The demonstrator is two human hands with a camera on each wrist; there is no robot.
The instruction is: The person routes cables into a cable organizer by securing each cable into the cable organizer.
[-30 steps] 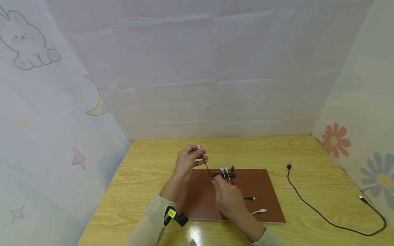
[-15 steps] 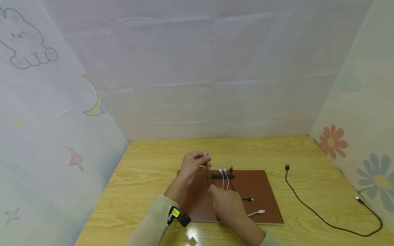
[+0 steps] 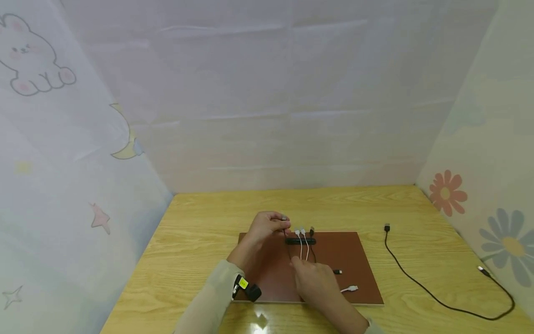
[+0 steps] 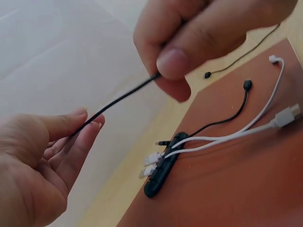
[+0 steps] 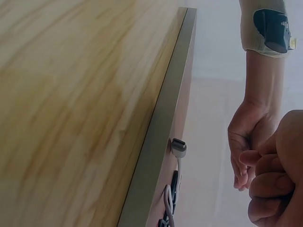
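In the head view my left hand (image 3: pixel 266 228) pinches a thin black USB cable (image 4: pixel 118 98) close to its plug (image 3: pixel 284 218). My right hand (image 3: pixel 315 282) grips the same cable lower down, and the stretch between the hands is nearly straight. Just right of the left fingers, a black cable clip strip (image 3: pixel 308 241) lies on the brown board (image 3: pixel 269 283). Two white cables (image 4: pixel 218 139) and another black cable (image 4: pixel 222 118) run through the strip. In the right wrist view, the curled right fingers (image 5: pixel 272 184) hide the cable.
A long black cable (image 3: pixel 410 277) lies curved on the wooden table (image 3: pixel 200 213), right of the board. White (image 3: pixel 351 288) and black (image 3: pixel 338 272) cable ends rest on the board's right part. Printed cloth walls (image 3: pixel 233 139) enclose the table at back and sides.
My left hand has moved right and down with the plug, coming close to the clip strip. The right hand has shifted slightly lower, and the cable between them hangs more upright.
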